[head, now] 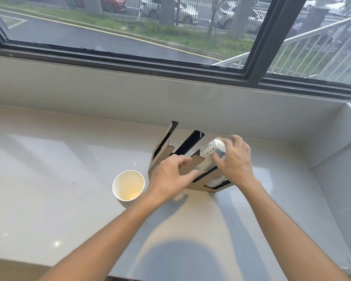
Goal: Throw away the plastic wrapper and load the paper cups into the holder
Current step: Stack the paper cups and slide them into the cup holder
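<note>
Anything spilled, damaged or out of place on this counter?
Nothing stands out. The right hand grips an upside-down cup stack in the holder; the left hand steadies the holder. A second cup stack stands upright beside it. No wrapper in view.

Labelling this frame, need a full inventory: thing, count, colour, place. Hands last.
cup holder: 1, brown and black, on the counter near the back wall, centre-right
cups in holder: 1 stack, white with print, in the holder's right slot, bottoms up
loose cups: 1 stack, white, cream inside, upright on the counter left of the holder
counter: 1, pale grey, glossy
window: 1, dark frame, behind the counter
left hand: 1, fingers on the holder's front
right hand: 1, gripping the stack in the holder
</note>
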